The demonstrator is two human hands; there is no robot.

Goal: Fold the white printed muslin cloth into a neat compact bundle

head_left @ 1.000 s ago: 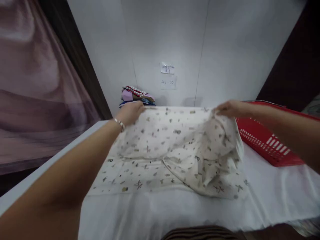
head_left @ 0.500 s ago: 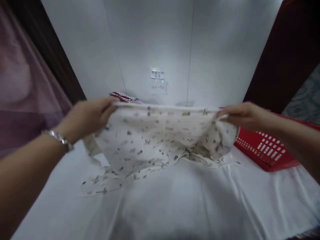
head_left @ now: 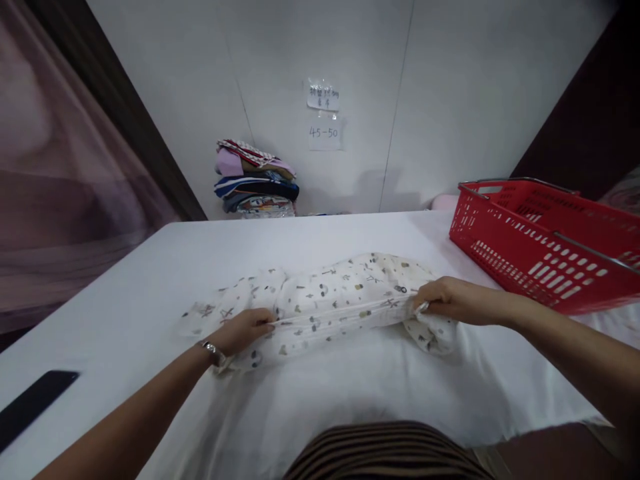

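A thin white cloth (head_left: 345, 293) with small brown, green and grey prints lies rumpled across the table in front of me. It looks like a garment or a wrap; which one I cannot tell. My left hand (head_left: 249, 329), a silver bracelet at its wrist, pinches the near edge on the left. On the right, my right hand (head_left: 443, 300) grips the same edge, with a bunched bit of cloth hanging below the fingers. Between both hands the edge is pulled fairly straight.
A red plastic basket (head_left: 530, 247) with metal handles stands at the table's right. Folded clothes are stacked (head_left: 257, 180) by the wall behind the far edge. A black flat object (head_left: 37, 403) lies at left on the white-covered table (head_left: 165, 267). Paper labels (head_left: 325, 132) hang on the wall.
Both hands have come down and nearer to me with the cloth, which was held up and spread and now rests on the table. The view has tilted downward.
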